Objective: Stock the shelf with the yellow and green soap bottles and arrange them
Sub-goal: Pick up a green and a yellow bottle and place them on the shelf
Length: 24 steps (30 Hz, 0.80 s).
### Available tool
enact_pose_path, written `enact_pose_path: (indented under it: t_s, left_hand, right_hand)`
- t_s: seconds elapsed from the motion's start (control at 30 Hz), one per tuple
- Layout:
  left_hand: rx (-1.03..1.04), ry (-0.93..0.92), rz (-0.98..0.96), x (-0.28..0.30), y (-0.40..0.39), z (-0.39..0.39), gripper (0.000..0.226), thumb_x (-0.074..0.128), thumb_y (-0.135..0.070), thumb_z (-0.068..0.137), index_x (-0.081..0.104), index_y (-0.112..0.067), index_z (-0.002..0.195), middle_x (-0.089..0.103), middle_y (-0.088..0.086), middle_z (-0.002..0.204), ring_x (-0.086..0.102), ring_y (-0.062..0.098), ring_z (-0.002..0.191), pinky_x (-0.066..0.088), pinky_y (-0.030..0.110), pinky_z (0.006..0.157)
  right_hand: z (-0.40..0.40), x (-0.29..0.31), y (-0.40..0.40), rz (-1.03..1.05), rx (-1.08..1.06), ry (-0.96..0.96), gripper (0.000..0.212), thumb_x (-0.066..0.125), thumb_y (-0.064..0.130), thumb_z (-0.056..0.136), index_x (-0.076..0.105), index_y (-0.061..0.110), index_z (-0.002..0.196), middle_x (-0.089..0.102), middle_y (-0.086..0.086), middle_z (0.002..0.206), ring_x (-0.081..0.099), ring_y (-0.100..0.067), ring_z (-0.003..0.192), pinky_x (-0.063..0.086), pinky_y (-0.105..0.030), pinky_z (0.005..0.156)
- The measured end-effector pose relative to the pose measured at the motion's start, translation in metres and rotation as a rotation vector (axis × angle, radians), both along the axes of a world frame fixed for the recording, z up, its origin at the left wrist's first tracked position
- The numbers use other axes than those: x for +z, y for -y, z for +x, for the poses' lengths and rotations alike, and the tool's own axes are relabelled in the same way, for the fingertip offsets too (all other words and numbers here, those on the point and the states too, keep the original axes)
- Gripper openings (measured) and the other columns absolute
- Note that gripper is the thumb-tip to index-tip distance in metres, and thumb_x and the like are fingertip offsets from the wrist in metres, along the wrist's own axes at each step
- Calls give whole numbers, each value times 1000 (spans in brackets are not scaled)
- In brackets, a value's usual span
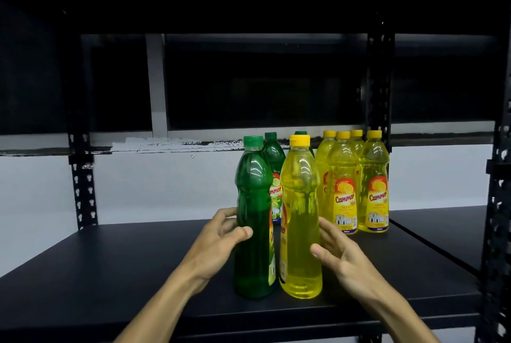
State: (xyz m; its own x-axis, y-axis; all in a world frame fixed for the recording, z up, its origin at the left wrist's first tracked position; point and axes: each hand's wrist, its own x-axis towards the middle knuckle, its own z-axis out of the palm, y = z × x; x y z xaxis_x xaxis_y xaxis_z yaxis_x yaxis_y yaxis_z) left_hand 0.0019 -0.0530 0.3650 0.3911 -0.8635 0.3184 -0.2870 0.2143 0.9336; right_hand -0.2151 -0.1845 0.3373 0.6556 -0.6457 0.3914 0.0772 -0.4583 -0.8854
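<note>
A green soap bottle (253, 221) and a yellow soap bottle (300, 218), both glossy, waisted clear plastic with ribbed caps, stand touching near the matte black shelf's (110, 273) front edge. The left hand (221, 235) curls around the green one; the right hand (338, 253) hovers beside the yellow, fingers relaxed apart. Four yellow bottles (356, 182) cluster behind.

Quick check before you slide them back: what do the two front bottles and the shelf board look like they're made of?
Front green bottle and front yellow bottle: likely clear glossy plastic, since the coloured liquid shows through and bright highlights sit on their shoulders; the ribbed caps look like opaque plastic. Shelf board: dark, matte and smooth, probably painted metal or laminated board; I cannot tell which.
</note>
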Motion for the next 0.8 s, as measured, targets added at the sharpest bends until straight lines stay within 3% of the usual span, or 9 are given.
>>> enact_pose_path:
  t_s: [0.07, 0.13, 0.17, 0.27, 0.37, 0.47, 0.6, 0.7, 0.8]
  left_hand:
    - [63, 71, 21, 1, -2, -1, 78, 77, -54, 66, 46, -31, 134, 58, -18, 130, 52, 3, 125, 42, 25, 101]
    - [214, 170, 32, 1, -4, -10, 105, 76, -74, 53, 37, -31, 141, 49, -18, 134, 46, 3, 127, 40, 27, 102]
    - [289, 214, 32, 0, -4, -15, 108, 76, -76, 51, 36, -31, 140, 49, -16, 132, 47, 4, 124, 40, 26, 98]
    - [438, 312, 14, -4, 0, -34, 90, 83, -66, 55, 39, -31, 125, 52, -16, 120, 53, 4, 109, 42, 21, 84]
    - [491, 314, -24, -10, 6, -36, 85, 87, -55, 58, 37, -29, 122, 54, -13, 115, 54, 7, 104, 42, 19, 81]
    - [432, 255, -37, -13, 7, -30, 84, 89, -46, 61, 34, -28, 122, 53, -10, 116, 54, 8, 108, 42, 19, 84]
    - [320, 172, -38, -19, 9, -21, 72, 88, -35, 66, 41, -25, 120, 55, -7, 120, 54, 5, 110, 43, 15, 86]
    - [243, 110, -39, -19, 10, -17, 65, 87, -27, 70, 44, -25, 119, 58, -4, 123, 56, 9, 115, 48, 30, 100]
    - [166, 56, -50, -18, 11, -18, 56, 83, -17, 75, 45, -27, 115, 62, -5, 119, 61, 6, 111, 52, 27, 93]
  right_hand:
    - [-1, 4, -5, -25, -16, -47, 81, 60, 47, 79, 22, 33, 149, 28, 19, 145, 30, -1, 132, 32, -17, 101]
    - [0, 5, -13, -61, -79, -35, 89, 65, 62, 76, 20, 39, 149, 27, 25, 141, 31, -3, 132, 31, -23, 105]
    - [2, 5, -16, -101, -155, -22, 97, 66, 72, 69, 20, 41, 149, 29, 25, 141, 34, -2, 130, 34, -26, 107]
    - [14, 4, -26, -246, -423, -34, 109, 67, 79, 55, 24, 38, 146, 37, 18, 131, 44, 0, 117, 46, -32, 100]
    - [20, 3, -30, -297, -518, -5, 95, 75, 65, 61, 29, 39, 140, 43, 17, 115, 47, 2, 102, 50, -29, 87]
    - [15, 1, -24, -204, -432, 58, 85, 79, 58, 61, 33, 42, 132, 51, 20, 111, 53, 0, 104, 51, -29, 87]
    - [4, 1, -15, -46, -241, 155, 61, 76, 40, 66, 44, 36, 118, 57, 16, 114, 57, 9, 102, 48, -13, 80]
    - [-3, 1, -4, 21, -176, 169, 47, 72, 23, 78, 47, 35, 116, 54, 18, 116, 53, 8, 103, 43, -9, 79]
    - [-9, 2, 7, 55, -136, 146, 44, 64, 11, 87, 45, 34, 120, 52, 21, 114, 50, 8, 105, 44, -8, 75]
